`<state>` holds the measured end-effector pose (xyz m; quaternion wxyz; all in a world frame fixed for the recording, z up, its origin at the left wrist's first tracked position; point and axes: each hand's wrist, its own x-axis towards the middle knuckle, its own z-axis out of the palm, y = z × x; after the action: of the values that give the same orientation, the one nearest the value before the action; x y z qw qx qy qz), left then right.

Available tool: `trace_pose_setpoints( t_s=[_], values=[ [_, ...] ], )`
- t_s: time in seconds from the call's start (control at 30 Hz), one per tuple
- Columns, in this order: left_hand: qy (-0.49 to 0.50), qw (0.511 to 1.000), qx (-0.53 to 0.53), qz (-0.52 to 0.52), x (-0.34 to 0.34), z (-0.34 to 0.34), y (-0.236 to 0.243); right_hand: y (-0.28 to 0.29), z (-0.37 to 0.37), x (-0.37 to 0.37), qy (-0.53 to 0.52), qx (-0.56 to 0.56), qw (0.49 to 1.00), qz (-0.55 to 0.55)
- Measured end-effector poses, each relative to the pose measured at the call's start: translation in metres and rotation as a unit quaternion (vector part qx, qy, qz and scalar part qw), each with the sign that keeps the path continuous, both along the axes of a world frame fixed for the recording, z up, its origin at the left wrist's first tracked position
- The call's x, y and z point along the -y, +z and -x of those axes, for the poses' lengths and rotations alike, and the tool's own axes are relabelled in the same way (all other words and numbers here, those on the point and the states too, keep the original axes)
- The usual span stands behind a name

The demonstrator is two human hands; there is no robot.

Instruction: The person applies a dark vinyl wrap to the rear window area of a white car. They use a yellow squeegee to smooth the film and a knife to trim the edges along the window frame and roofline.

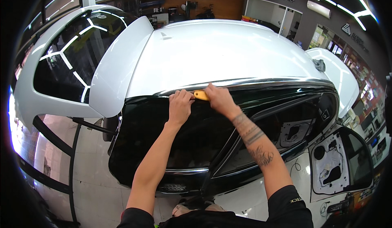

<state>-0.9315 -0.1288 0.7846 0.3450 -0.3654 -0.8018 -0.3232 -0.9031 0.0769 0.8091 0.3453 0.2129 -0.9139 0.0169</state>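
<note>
White-tiled workshop floor [96,158], glossy white car roof [228,50]. Right hand [221,100] grips yellow round-ended tool [200,95] by shiny silver trim strip [261,81]; left hand [181,106] curled alongside, can't tell its hold. Looks mid edge-work; next calls for steady guidance.

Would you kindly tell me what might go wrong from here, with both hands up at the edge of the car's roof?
The yellow tool in the right hand could slip and scratch the shiny trim strip or the white roof. The left hand is close beside the tool, so a slip might also catch it.
</note>
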Motion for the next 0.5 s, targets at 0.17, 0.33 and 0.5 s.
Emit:
trace_pose_setpoints(
  t_s=[0.17,0.33,0.5],
  values=[
    [0.01,0.994,-0.11,-0.023,0.008,-0.002,-0.029,-0.03,-0.04,0.014,0.018,-0.026,0.996,0.086],
    [0.035,0.989,-0.141,-0.03,0.006,0.004,-0.039,-0.009,-0.046,-0.038,-0.047,-0.065,0.991,0.105],
    [0.031,0.987,-0.15,-0.044,0.004,0.007,-0.04,-0.017,-0.057,-0.042,-0.038,-0.046,0.997,0.041]
  ],
)
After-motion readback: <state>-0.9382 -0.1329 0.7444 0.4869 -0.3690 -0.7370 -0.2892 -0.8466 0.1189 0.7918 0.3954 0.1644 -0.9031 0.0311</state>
